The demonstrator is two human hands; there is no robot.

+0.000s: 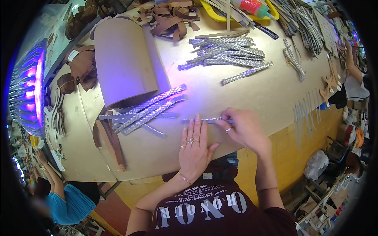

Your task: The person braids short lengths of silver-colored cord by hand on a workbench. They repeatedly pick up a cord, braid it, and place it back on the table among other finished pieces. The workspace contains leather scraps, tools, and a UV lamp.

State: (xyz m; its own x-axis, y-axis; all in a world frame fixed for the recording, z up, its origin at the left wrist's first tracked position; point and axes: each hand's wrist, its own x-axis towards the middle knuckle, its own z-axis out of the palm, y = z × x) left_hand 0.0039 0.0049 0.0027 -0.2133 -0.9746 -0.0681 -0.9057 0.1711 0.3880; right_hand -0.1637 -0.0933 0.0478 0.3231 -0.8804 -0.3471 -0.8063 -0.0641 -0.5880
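Observation:
A short silver braided strap (210,120) lies crosswise on the table in front of me. My left hand (194,147) is flat, its outstretched fingertips pressing on the strap's left part. At the right end, my right hand (244,128) is closed in a pinch on the strap; its fingertips partly hide that end. To the left is a loose bundle of silver braided straps (151,108) with flat grey strips among them. Farther off, a pile of similar braided straps (224,53) sits with one strap (248,73) apart at its near side.
A large brown cardboard roll (124,59) stands at the left, brown strips (171,19) behind it. A yellow tray (214,13) holds a red bottle (252,6). Grey strips (305,114) hang over the table's right edge. Other people's arms show at both sides.

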